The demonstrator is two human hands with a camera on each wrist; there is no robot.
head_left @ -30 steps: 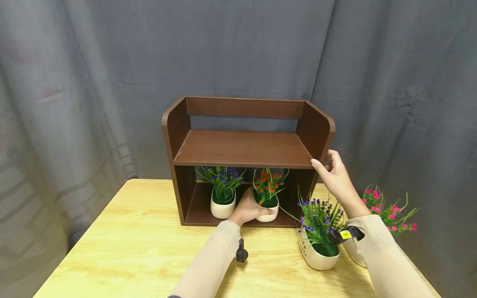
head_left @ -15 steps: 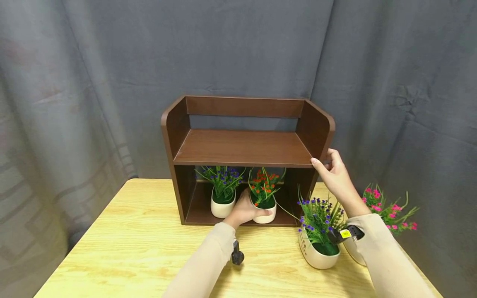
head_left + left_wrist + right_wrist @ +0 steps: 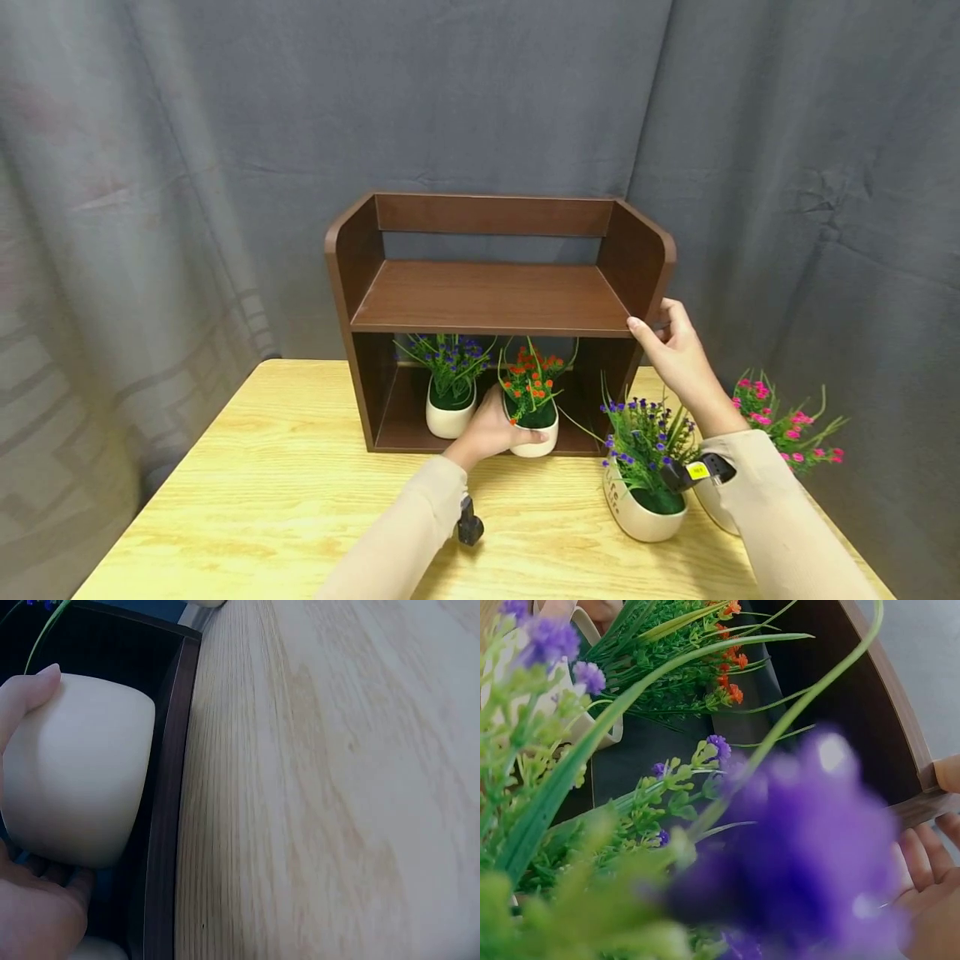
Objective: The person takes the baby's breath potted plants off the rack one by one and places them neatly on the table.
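Note:
My left hand [image 3: 491,425] grips a white pot [image 3: 537,442] of orange-red artificial flowers [image 3: 532,379] in the lower compartment of a dark brown wooden shelf [image 3: 491,296]. In the left wrist view, the thumb lies on one side of this pot [image 3: 82,772] and the fingers curl at the other, close to the shelf's front edge. With thumb in front and fingers behind, my right hand [image 3: 678,354] holds the shelf's right side panel. Left of the gripped pot, a white pot [image 3: 450,417] of purple flowers stands inside the same compartment.
Right of the shelf, a lettered white pot [image 3: 645,518] of purple flowers stands on the light wooden table [image 3: 262,483]. Beside it, a pot of pink flowers [image 3: 791,425] is partly hidden by the right forearm. A grey curtain [image 3: 495,92] hangs behind.
The gripped pot has come slightly forward and tilts a little differently, and my left forearm has shifted left and back. My right hand keeps its place on the shelf.

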